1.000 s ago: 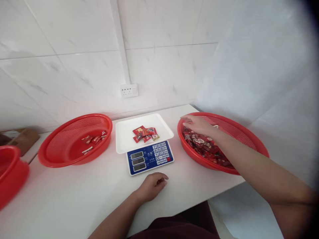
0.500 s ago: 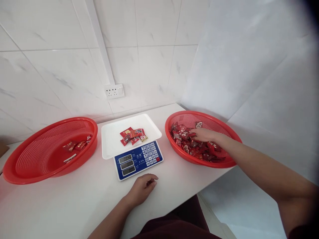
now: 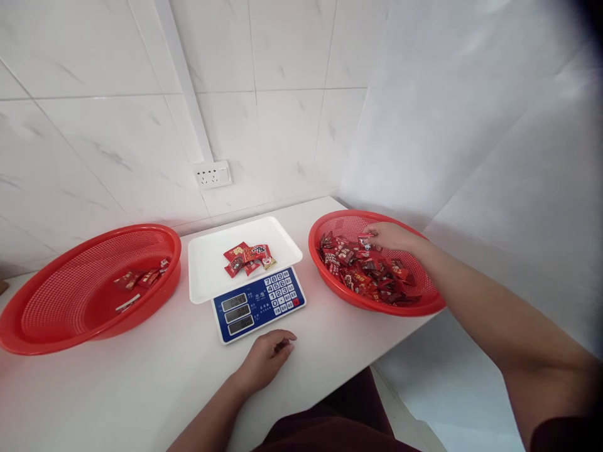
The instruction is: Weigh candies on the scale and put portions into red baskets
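Note:
My right hand (image 3: pixel 393 237) reaches into the red basket (image 3: pixel 426 302) on the right and pinches a small red packet (image 3: pixel 366 236) above the heap of red packets (image 3: pixel 362 271). My left hand (image 3: pixel 266 358) rests loosely curled on the white table (image 3: pixel 141 383), just in front of the blue scale (image 3: pixel 258 302). The scale's white tray (image 3: pixel 211 267) carries a few red packets (image 3: pixel 249 257).
A second red basket (image 3: pixel 56 314) on the left holds a few packets (image 3: pixel 139 280). A wall socket (image 3: pixel 212 174) sits on the tiled wall behind the scale. The table's edge drops off at the right, below the right basket.
The view swung to the right. My right hand closed on a packet and lifted it slightly toward the basket's far side. My left hand stayed put.

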`<state>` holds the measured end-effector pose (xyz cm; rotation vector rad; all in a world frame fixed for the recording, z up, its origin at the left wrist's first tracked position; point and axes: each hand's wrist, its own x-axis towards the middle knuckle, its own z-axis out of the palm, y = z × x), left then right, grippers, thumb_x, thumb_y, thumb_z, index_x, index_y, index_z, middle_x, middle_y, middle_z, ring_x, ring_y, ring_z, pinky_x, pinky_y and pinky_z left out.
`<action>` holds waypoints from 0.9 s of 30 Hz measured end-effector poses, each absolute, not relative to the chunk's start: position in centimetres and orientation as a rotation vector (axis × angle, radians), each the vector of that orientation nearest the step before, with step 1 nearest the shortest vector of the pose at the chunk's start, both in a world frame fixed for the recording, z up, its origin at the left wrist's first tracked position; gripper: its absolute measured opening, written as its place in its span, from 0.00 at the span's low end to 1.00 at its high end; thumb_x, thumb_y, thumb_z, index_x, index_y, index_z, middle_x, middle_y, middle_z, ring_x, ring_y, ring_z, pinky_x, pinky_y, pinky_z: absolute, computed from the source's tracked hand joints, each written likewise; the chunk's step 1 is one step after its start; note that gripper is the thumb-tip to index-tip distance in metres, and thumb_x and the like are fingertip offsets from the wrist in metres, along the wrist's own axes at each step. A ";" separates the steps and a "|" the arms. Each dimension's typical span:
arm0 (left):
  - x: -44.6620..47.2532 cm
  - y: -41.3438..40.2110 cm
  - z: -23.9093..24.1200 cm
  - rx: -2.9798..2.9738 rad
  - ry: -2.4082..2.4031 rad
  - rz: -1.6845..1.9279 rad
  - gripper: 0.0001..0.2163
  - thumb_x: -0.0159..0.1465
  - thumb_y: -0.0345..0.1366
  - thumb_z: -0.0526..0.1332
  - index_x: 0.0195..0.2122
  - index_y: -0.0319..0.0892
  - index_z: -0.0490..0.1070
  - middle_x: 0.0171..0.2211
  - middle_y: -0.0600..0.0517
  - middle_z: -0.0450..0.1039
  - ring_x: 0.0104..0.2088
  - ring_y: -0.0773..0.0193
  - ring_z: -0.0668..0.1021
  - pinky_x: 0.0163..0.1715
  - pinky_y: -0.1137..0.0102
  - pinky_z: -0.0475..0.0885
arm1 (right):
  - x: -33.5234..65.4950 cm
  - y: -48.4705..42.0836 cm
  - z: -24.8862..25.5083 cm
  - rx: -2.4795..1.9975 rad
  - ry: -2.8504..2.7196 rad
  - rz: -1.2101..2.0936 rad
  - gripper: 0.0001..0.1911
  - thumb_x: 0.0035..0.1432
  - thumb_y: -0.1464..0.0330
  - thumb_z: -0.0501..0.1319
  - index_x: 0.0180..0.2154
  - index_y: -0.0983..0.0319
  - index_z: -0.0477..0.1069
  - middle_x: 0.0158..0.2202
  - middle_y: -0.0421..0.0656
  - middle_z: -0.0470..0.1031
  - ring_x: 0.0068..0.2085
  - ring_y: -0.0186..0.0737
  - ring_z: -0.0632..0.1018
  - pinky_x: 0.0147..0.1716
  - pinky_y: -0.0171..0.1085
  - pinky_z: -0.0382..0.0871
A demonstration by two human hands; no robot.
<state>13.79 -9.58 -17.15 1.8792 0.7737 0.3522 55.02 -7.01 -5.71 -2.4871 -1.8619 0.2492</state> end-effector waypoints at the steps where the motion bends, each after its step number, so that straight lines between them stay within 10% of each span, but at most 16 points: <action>1: 13.8 -9.6 -17.1 1.881 0.772 0.353 0.12 0.62 0.39 0.54 0.42 0.44 0.71 0.40 0.51 0.74 0.39 0.63 0.75 0.39 0.71 0.70 | 55.0 -7.1 -5.7 -2.497 -1.872 0.264 0.11 0.55 0.65 0.55 0.37 0.60 0.73 0.32 0.42 0.78 0.32 0.38 0.77 0.30 0.32 0.66; 13: 13.7 -9.7 -16.7 1.900 0.786 0.337 0.12 0.62 0.39 0.53 0.43 0.44 0.71 0.38 0.50 0.74 0.37 0.63 0.75 0.37 0.70 0.70 | 49.8 -6.8 -9.7 -2.426 -2.212 0.235 0.27 0.51 0.74 0.57 0.55 0.60 0.64 0.57 0.50 0.65 0.54 0.50 0.69 0.48 0.41 0.64; 27: 13.4 -10.0 -17.3 1.921 0.774 0.368 0.12 0.62 0.37 0.55 0.44 0.44 0.73 0.37 0.50 0.75 0.34 0.65 0.75 0.34 0.73 0.70 | 42.5 -5.2 -2.7 -1.945 -1.699 0.447 0.17 0.55 0.58 0.57 0.45 0.58 0.65 0.43 0.44 0.77 0.44 0.45 0.77 0.40 0.38 0.69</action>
